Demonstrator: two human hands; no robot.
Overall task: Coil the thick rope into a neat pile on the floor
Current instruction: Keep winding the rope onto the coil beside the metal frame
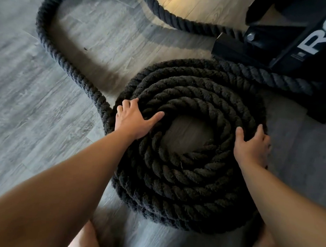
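Note:
A thick black twisted rope lies coiled in a round pile (pixel 183 175) on the grey floor, several turns wide, with a bare patch of floor in its centre. A loose length of the rope (pixel 48 44) leaves the pile's left side, arcs to the far left and curves back toward the top right. My left hand (pixel 133 119) rests flat on the pile's left side, fingers spread. On the right edge of the pile my right hand (pixel 253 147) curls its fingers over the outer turns.
A black metal equipment frame (pixel 291 45) with white lettering stands at the top right, touching the rope's far section. Grey wood-look flooring (pixel 33 124) spreads to the left. My bare knees show at the bottom edge.

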